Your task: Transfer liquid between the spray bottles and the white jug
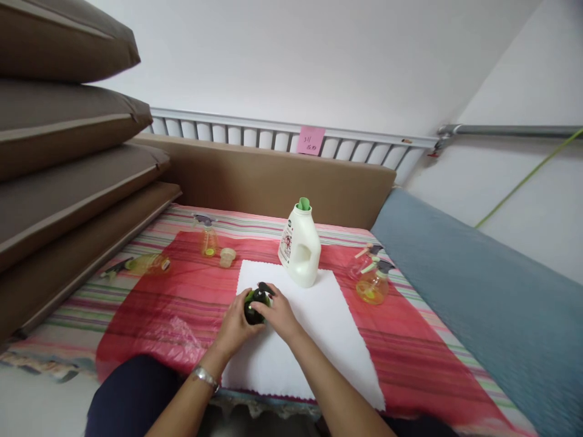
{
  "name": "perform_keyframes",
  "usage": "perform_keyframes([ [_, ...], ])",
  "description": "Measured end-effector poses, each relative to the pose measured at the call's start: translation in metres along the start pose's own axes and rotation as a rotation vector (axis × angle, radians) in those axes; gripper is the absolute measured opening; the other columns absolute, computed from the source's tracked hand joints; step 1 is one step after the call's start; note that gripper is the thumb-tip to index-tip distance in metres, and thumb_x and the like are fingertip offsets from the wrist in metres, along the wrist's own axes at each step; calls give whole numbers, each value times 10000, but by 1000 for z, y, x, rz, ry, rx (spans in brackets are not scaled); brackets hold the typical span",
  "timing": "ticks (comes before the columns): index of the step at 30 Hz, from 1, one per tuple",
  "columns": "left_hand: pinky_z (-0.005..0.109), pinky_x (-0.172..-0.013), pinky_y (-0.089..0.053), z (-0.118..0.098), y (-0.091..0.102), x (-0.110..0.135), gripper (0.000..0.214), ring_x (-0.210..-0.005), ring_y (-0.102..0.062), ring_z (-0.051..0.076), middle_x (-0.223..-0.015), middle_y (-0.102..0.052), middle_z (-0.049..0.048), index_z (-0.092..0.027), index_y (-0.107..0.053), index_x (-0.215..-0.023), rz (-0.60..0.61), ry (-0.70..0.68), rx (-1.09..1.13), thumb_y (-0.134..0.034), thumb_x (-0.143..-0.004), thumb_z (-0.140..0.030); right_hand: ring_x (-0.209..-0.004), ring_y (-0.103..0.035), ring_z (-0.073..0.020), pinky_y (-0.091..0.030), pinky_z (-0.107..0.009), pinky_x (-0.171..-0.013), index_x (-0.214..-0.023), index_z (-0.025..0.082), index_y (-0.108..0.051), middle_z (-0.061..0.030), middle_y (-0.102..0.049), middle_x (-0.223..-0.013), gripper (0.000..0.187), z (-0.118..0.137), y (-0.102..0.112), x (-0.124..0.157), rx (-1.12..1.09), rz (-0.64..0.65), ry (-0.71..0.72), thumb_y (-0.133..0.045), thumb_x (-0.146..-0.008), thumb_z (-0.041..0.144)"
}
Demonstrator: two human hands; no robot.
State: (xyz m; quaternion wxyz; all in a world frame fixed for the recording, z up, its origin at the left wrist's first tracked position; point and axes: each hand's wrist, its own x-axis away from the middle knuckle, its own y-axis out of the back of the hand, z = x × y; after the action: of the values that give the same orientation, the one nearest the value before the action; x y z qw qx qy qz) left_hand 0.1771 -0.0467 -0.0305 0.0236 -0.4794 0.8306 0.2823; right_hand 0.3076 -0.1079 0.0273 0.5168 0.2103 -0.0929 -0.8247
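Observation:
Low over the white sheet (304, 340), a small dark green spray bottle (255, 312) is between my hands. My left hand (237, 321) is wrapped round its body from the left side. At the black spray head (264, 288), the fingers of my right hand (279, 312) are closed from the right. Part of the bottle is hidden by my fingers. Just beyond, a large cream jug (306, 249) with a handle and a green piece in its neck stands upright at the sheet's far edge.
Two clear spray bottles with yellow liquid stand apart, one bottle (208, 243) at left, another (372, 291) at right beside a pinkish one (359, 265). A yellow spray bottle (148, 264) lies at far left, near a small clear cup (227, 257). Stacked cushions (68, 164) border the left.

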Motion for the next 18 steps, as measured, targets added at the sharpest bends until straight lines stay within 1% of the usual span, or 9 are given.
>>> perform_keyframes([
  [2, 488, -990, -391, 0, 0, 0, 835, -1171, -508, 298, -1277, -525, 130, -206, -367, -1290, 4, -5, 3, -766, -558, -228, -1052, -570, -211, -432, -362, -933, -1118, 215, -572, -58, -620, -1146, 416, 0, 0, 0, -8, 17, 15, -614, -704, 224],
  [3, 486, -990, -391, 0, 0, 0, 834, -1170, -508, 296, -1273, -528, 126, -208, -368, -1290, 6, -7, 4, -767, -558, -229, -1051, -570, -209, -430, -363, -935, -1110, 220, -574, -55, -623, -1140, 401, 1, 0, 0, -5, 16, 17, -605, -710, 218],
  [5, 485, -988, -392, -1, 1, 0, 835, -1168, -508, 295, -1272, -529, 122, -211, -371, -1289, 4, -6, 2, -770, -556, -236, -1002, -583, -228, -433, -394, -918, -1028, 215, -598, -53, -651, -1044, 339, 2, 1, 1, 14, 5, 8, -630, -691, 233],
  [7, 488, -984, -393, -3, 2, 0, 840, -1162, -512, 299, -1270, -528, 129, -203, -376, -1287, -3, -2, -4, -777, -550, -246, -983, -581, -246, -430, -423, -911, -997, 210, -594, -54, -654, -1006, 345, 4, 2, 0, 31, 4, 2, -664, -663, 256],
  [9, 484, -972, -403, -6, 3, 1, 843, -1145, -525, 301, -1254, -537, 133, -195, -386, -1284, -9, 2, -7, -784, -543, -253, -1047, -558, -245, -415, -417, -939, -1058, 212, -572, -64, -627, -1104, 395, 7, 3, 0, 28, 35, 16, -649, -673, 259],
  [11, 474, -962, -414, -8, 4, 1, 844, -1128, -538, 296, -1228, -554, 127, -198, -397, -1281, -10, 0, -5, -790, -535, -254, -1086, -548, -227, -409, -391, -956, -1102, 214, -556, -65, -607, -1159, 393, 9, 4, -1, 22, 74, 32, -596, -713, 247],
  [14, 464, -962, -417, -11, 5, 0, 841, -1120, -542, 288, -1211, -564, 115, -208, -407, -1274, -13, -3, 0, -794, -529, -248, -1007, -583, -247, -427, -418, -920, -1028, 182, -578, -79, -645, -1024, 309, 11, 4, -1, 57, 78, 14, -583, -730, 262],
  [16, 462, -960, -417, -12, 5, 0, 830, -1117, -542, 284, -1216, -560, 116, -204, -406, -1273, -18, 1, 2, -787, -537, -245, -1011, -577, -264, -424, -435, -916, -1037, 173, -567, -88, -640, -1029, 363, 13, 4, 0, 85, 72, 1, -634, -693, 266],
  [18, 461, -955, -422, -12, 5, 0, 822, -1116, -544, 284, -1221, -558, 121, -198, -406, -1273, -21, 6, 4, -780, -541, -238, -1085, -546, -245, -410, -406, -948, -1113, 194, -539, -81, -610, -1142, 449, 14, 5, 0, 93, 95, 13, -645, -678, 232],
])
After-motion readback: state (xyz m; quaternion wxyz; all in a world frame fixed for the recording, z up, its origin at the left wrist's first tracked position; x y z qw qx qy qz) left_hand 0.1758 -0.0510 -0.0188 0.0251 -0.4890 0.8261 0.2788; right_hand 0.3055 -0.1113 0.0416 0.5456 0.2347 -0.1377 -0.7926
